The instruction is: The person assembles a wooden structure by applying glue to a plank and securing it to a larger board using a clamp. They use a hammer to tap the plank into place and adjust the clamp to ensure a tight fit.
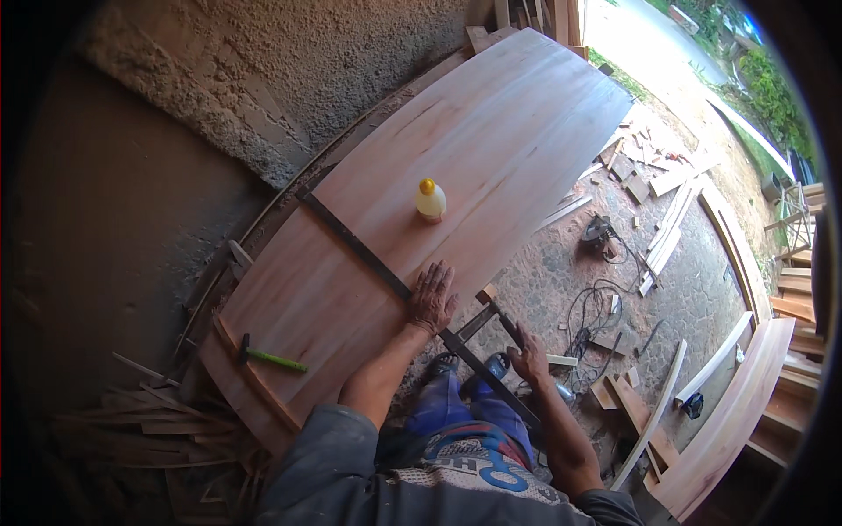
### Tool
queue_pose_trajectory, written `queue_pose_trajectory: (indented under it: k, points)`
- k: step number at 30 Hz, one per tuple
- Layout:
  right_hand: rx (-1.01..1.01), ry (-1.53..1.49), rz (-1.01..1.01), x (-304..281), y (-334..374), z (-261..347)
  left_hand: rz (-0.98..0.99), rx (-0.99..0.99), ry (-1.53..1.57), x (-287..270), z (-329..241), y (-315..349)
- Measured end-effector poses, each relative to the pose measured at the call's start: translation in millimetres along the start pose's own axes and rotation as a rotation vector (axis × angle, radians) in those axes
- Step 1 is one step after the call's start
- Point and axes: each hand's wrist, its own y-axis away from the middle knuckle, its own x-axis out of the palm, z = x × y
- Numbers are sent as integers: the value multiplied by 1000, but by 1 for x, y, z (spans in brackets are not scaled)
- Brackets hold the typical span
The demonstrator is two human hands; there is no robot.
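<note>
A long dark bar clamp [355, 244] stretches across a wide wooden panel [517, 114], and its near end juts past the panel's edge toward me. My left hand [432, 300] lies with fingers stretched out on the panel, against the bar near that edge. At the clamp's sliding jaw [476, 323], my right hand [529, 356] is closed round the screw handle; the fingers are partly hidden. A small block of wood [486, 294] sits between the jaw and the panel edge. Beyond my left hand, a pale bottle with a yellow cap [430, 203] stands on the panel.
A green-handled hammer [279, 360] and a wooden strip [254, 379] lie on the panel's near left part. On the floor to the right are a power tool [600, 233], tangled cables [583, 316] and wood offcuts [638, 167]. A rough wall [351, 70] borders the far left.
</note>
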Motion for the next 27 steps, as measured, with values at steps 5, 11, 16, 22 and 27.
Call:
queue_pose_trajectory:
  k: [5, 11, 16, 22, 27]
  points:
    - [209, 62, -16, -78, 68, 3, -317, -180, 294, -10, 29, -18]
    - [518, -193, -504, -71, 194, -32, -496, -240, 424, -40, 38, -127]
    - [698, -342, -616, -33, 245, 8, -459, -146, 525, -14, 75, -166]
    - [745, -449, -620, -22, 255, 67, -407, -15, 674, -19, 77, -179]
    - [599, -446, -582, -19, 236, 93, -28, 34, 816, -87, -62, -108]
